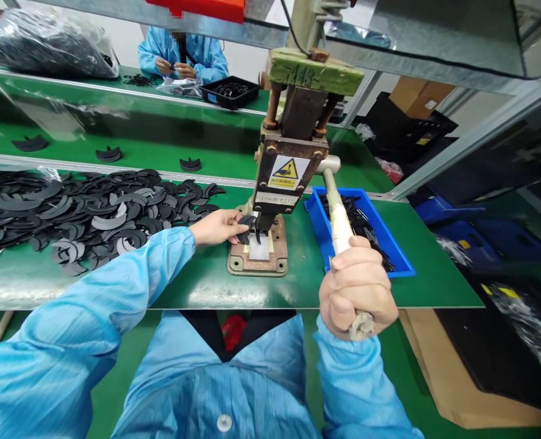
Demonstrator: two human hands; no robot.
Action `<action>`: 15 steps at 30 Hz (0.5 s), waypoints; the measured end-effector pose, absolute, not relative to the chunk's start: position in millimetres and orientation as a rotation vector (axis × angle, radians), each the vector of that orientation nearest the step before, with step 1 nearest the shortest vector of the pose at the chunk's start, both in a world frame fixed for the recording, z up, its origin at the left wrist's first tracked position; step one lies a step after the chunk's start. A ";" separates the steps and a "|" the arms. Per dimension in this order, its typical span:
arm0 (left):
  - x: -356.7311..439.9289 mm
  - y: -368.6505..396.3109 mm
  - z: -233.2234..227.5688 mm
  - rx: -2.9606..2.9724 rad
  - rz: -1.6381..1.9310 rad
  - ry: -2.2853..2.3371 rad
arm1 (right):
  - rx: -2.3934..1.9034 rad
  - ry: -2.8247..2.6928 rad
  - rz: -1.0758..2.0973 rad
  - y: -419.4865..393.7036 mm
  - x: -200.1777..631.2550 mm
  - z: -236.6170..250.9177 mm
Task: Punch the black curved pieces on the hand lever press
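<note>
Just the one view, from your head: it looks forward and down, close over the hand press [288,177] on the green table [197,286], conveyor [160,137] beyond.

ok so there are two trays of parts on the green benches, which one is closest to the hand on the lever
The blue tray, right beside the press and just above the right hand gripping the lever. The black tray sits far back, by a co-worker.
</note>
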State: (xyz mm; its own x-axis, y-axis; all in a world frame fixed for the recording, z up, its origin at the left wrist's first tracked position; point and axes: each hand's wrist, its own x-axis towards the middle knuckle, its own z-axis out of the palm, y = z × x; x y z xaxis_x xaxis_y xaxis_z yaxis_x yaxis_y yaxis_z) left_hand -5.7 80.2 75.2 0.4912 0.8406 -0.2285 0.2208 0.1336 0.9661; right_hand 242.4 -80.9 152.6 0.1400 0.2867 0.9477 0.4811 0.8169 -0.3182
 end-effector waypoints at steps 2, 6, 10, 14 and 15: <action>-5.4 78.7 76.3 1.407 0.584 1.032 | -0.660 -1.457 -0.169 -80.9 242.9 152.3; -2.8 78.8 81.2 1.390 0.525 1.064 | -0.727 -1.490 -0.135 -84.5 245.4 152.8; 2.3 83.3 85.4 1.311 0.436 1.124 | -0.729 -1.473 -0.148 -84.2 244.5 153.4; 6.5 85.9 88.1 1.273 0.386 1.180 | -0.672 -1.412 -0.158 -78.9 240.8 153.1; 6.9 85.8 89.1 1.263 0.378 1.185 | -0.663 -1.404 -0.157 -78.1 240.2 152.5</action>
State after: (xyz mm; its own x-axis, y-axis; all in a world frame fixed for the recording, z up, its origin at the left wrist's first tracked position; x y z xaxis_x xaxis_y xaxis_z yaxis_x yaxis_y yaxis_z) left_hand 6.9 85.8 89.1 0.4095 0.7805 -0.4724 0.3630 0.3357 0.8692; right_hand 240.2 -78.1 152.5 0.1888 0.2772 0.9421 0.4791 0.8114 -0.3348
